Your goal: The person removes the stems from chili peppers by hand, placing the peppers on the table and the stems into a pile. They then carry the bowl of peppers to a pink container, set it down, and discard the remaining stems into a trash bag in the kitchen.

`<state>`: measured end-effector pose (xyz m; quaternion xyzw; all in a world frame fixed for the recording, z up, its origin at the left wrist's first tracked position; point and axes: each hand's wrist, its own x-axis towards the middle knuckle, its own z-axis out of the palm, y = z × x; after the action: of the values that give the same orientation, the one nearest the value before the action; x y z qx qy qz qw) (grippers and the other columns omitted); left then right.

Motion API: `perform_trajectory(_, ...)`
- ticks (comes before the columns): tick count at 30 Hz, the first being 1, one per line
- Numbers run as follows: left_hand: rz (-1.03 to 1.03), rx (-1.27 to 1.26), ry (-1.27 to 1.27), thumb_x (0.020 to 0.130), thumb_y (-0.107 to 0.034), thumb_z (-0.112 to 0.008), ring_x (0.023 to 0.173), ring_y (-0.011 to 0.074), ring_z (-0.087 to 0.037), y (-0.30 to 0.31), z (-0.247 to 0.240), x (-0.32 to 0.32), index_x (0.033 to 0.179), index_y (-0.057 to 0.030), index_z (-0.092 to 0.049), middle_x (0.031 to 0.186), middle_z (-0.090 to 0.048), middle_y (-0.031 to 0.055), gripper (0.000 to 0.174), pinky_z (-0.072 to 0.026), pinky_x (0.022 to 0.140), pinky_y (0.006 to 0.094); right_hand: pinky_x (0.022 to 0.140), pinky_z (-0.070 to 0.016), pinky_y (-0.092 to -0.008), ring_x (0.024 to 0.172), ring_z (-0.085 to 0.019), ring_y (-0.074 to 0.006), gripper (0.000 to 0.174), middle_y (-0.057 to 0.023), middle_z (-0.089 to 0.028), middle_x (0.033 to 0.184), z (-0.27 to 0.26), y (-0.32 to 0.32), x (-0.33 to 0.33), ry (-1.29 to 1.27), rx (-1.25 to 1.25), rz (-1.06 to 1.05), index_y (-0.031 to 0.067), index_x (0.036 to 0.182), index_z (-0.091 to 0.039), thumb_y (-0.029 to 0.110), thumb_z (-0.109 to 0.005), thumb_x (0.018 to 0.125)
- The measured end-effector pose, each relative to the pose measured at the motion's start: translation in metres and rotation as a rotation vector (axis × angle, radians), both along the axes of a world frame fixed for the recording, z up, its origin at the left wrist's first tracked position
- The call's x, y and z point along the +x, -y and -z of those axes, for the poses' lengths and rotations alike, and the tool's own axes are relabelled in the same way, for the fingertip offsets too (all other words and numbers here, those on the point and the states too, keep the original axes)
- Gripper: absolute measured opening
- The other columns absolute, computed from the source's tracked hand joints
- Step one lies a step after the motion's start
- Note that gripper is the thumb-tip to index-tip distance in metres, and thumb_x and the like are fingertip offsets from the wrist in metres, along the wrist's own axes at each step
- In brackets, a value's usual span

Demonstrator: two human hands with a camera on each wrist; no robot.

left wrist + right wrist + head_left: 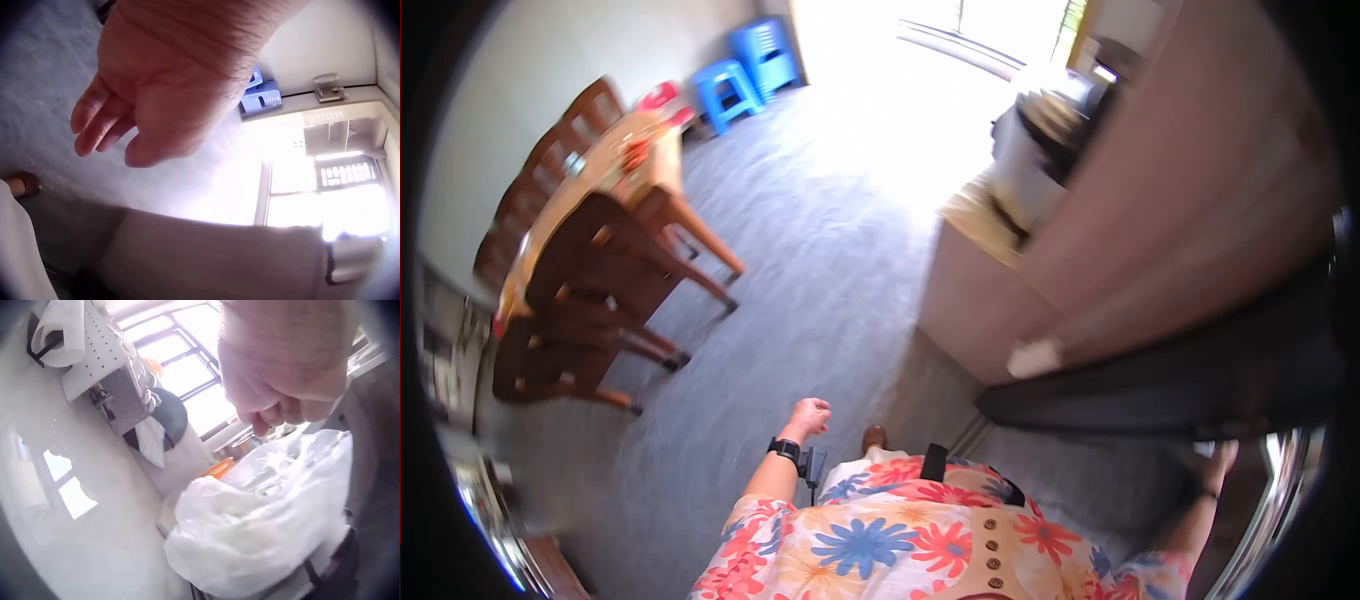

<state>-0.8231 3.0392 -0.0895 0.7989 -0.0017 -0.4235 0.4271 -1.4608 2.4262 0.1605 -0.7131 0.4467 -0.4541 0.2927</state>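
My left hand point(808, 418) hangs in front of the body over the grey floor, a dark watch on its wrist. In the left wrist view the fingers of that hand point(147, 94) are loosely bent, with nothing in them. Out at the right side, my right hand point(1224, 458) is beside the end of a long dark surface point(1140, 400). In the right wrist view the right hand point(284, 369) has loosely curled fingers and nothing visible in them. Below it in that view is a white plastic bag point(262, 506); whether they touch is unclear.
A wooden table point(662, 150) with chairs point(600, 250) stands at the left, blue stools point(728, 92) behind it. At the right is a cabinet point(970, 300) with blurred things on top. Bright light comes through the far opening. A paper roll point(62, 331) hangs by a wall.
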Motion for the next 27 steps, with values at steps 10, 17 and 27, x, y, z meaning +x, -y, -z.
perform_trajectory(10, -0.301, 0.248, -0.108, 0.074, -0.012, -0.057, 0.056, 0.0134, -0.063, -0.065, -0.024, 0.027, 0.103, -0.0067, -0.060, 0.081, -0.065, 0.0066, 0.030, -0.0497, 0.046, 0.0252, 0.038, -0.0339, -0.0300, 0.043, -0.047, -0.0153, 0.022, -0.0025, -0.048, 0.054, 0.162, -0.113, 0.185, -1.176, -0.128, -1.057, 0.0097, 0.059, -0.050, 0.023, -0.051, 0.077)
perform_trajectory(17, -0.287, 0.182, -0.038, 0.074, -0.013, -0.056, 0.058, 0.0133, -0.063, -0.029, -0.070, 0.093, 0.103, -0.0071, -0.060, 0.079, -0.065, 0.0060, 0.030, -0.0503, 0.049, 0.0258, 0.036, -0.0323, -0.0244, 0.038, -0.042, -0.0089, 0.023, -0.0019, -0.049, 0.050, 0.073, -0.210, 0.493, -0.769, 0.960, -0.741, 0.0012, 0.067, -0.058, 0.020, -0.057, 0.080)
perform_trajectory(27, -0.665, 0.164, -0.023, 0.074, -0.012, -0.058, 0.054, 0.0132, -0.061, -0.077, -0.108, 0.157, 0.101, -0.0043, -0.060, 0.075, -0.064, 0.0075, 0.028, -0.0467, 0.043, 0.0261, 0.042, -0.0336, -0.0210, 0.047, -0.045, -0.0060, 0.019, 0.0008, -0.051, 0.056, 0.017, -0.222, 0.768, -0.793, 0.824, -1.172, 0.0005, 0.072, -0.060, 0.017, -0.060, 0.081)
